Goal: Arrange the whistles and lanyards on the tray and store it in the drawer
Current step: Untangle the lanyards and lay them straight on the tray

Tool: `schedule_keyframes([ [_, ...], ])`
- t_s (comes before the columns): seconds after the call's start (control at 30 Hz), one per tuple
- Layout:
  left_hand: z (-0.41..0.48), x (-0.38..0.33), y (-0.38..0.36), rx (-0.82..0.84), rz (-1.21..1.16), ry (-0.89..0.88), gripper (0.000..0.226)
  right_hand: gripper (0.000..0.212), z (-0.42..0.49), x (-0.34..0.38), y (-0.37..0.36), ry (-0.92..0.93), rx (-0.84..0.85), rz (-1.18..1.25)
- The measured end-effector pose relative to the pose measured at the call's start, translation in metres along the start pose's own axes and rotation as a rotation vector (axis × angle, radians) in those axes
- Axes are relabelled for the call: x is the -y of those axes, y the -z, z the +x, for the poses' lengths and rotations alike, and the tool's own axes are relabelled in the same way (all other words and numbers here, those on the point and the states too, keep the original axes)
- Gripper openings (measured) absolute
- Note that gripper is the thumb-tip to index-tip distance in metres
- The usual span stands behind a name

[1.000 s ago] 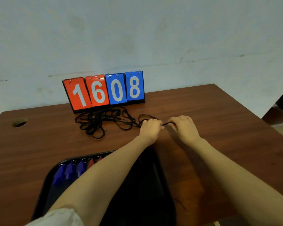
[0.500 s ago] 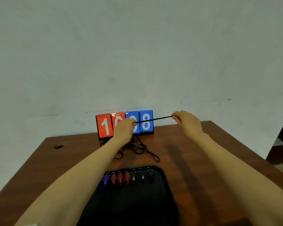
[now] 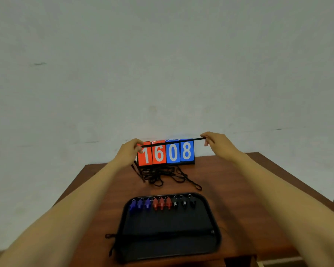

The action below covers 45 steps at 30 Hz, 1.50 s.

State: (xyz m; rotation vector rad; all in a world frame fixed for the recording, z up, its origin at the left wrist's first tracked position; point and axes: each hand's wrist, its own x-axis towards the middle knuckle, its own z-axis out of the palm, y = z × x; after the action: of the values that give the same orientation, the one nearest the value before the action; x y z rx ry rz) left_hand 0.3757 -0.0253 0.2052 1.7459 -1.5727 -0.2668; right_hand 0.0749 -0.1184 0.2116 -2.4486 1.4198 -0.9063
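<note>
My left hand (image 3: 130, 150) and my right hand (image 3: 215, 140) hold one black lanyard (image 3: 174, 142) stretched taut between them, raised above the table in front of the score flip board. Its loose end hangs down from my left hand. A tangled pile of black lanyards (image 3: 162, 175) lies on the table behind the black tray (image 3: 216, 237). Along the tray's far edge stands a row of whistles: blue whistles (image 3: 140, 204) at the left, red whistles (image 3: 161, 203) in the middle, black whistles (image 3: 184, 202) at the right. One lanyard lies across the tray's near half.
A score flip board (image 3: 166, 152) reading 1608 stands at the back of the brown wooden table (image 3: 249, 189), against a pale wall. The table's right edge runs near my right forearm.
My hands rose from the table and spread apart, pulling one lanyard out of the pile and stretching it straight. The view tilted up and back, showing the whole tray.
</note>
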Motion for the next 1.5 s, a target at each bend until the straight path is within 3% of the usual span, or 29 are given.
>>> schedule_keyframes([
  [0.13,-0.027,0.029,0.001,-0.030,-0.067,0.103,0.014,0.015,-0.021,-0.006,-0.017,-0.045,-0.026,0.033],
  [0.4,-0.078,0.086,-0.022,0.060,-0.012,0.226,0.021,0.024,-0.062,-0.021,-0.059,-0.110,0.072,-0.142],
  [0.63,-0.120,0.123,-0.043,0.110,-0.037,0.379,0.018,0.013,-0.097,-0.047,-0.098,-0.266,0.178,-0.181],
  [0.77,-0.127,0.138,-0.048,0.175,0.065,0.388,0.028,0.012,-0.113,-0.056,-0.115,-0.314,0.255,-0.206],
  [0.9,-0.135,0.148,-0.056,0.138,0.061,0.411,0.007,0.014,-0.125,-0.063,-0.126,-0.330,0.279,-0.210],
  [1.5,-0.145,0.170,-0.086,0.213,0.246,0.332,0.014,0.013,-0.150,-0.093,-0.148,-0.369,0.370,-0.210],
])
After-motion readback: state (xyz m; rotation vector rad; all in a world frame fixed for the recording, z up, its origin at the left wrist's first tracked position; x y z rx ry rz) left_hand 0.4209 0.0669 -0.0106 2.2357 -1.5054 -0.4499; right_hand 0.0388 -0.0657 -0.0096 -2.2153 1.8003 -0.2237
